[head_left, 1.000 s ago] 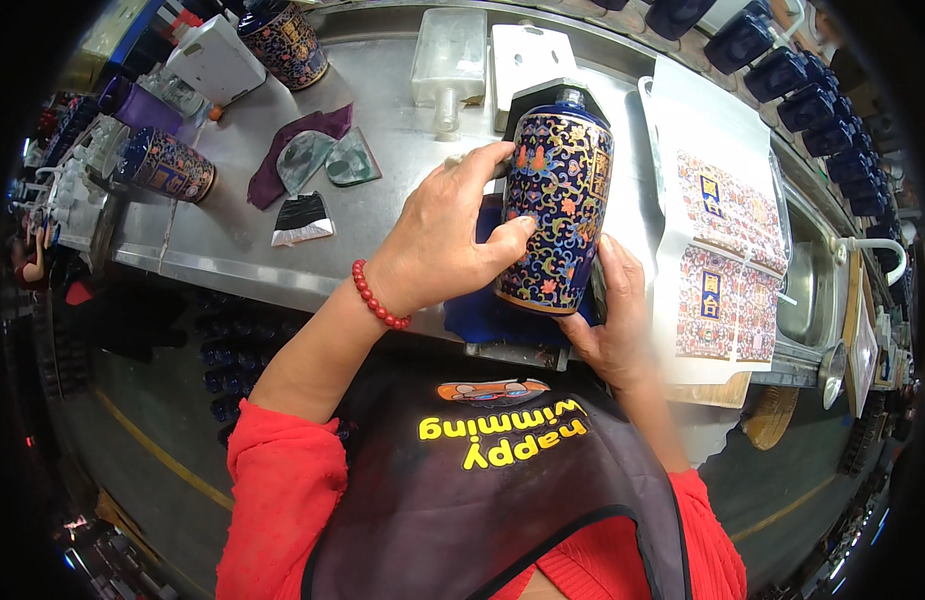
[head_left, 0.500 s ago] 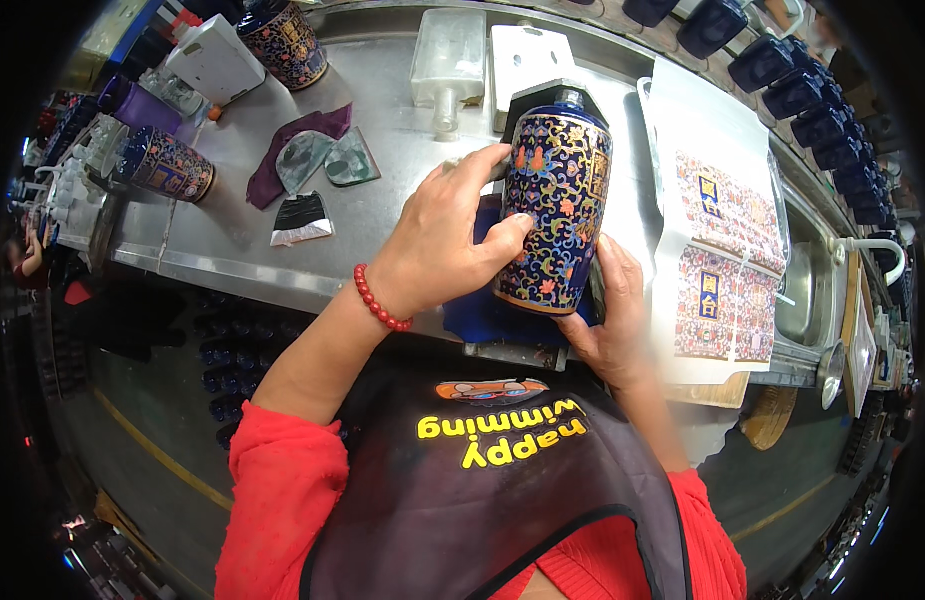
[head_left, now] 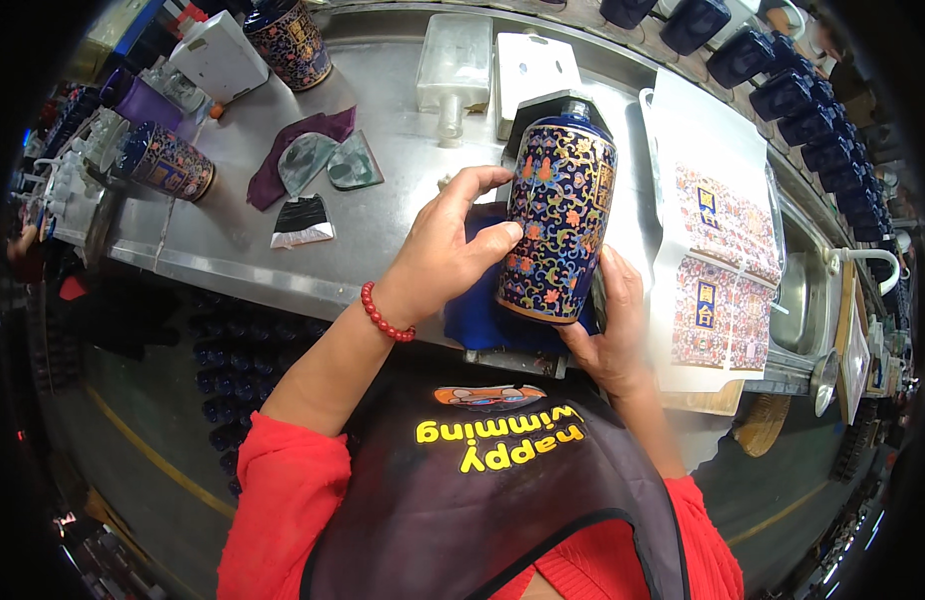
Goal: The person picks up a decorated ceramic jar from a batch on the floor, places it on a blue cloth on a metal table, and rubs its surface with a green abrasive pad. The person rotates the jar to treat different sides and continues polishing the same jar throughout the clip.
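A tall dark-blue ceramic bottle with a colourful floral pattern stands upright over a blue cloth at the near edge of the steel bench. My left hand, with a red bead bracelet at the wrist, presses its fingers and thumb against the bottle's left side. My right hand cups the bottle's lower right side and base from behind.
White decal sheets with patterned squares lie right of the bottle, beside a sink. Two more patterned bottles lie at the left and back. A purple rag, scrapers, white blocks and a clear bottle sit on the bench. Dark-blue bottles line the far right.
Almost nothing differs; both hands keep their hold on the bottle, with my left fingers shifting slightly on its side.
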